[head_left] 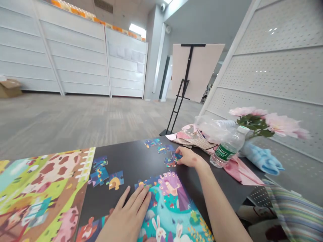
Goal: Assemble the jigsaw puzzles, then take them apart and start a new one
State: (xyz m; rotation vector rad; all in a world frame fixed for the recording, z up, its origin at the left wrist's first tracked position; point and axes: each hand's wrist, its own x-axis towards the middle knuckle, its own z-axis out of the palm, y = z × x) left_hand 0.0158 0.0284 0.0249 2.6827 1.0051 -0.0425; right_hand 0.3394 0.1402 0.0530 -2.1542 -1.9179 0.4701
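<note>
While the left hand (128,211) lies flat across the left edge of the animal puzzle (169,200), the right hand (188,157) reaches beyond that puzzle's far edge in the head view. From the right hand, the animal puzzle lies nearer and to the left; its side edges run near to far, but its near end is cut off, so I cannot tell its long axis. The left hand, touching it, is closer. Its fingers are slightly spread and grip nothing. The right hand's thumb and fingertips pinch a small blue piece (177,156) just beside loose pieces (169,162) on the dark surface (135,159).
</note>
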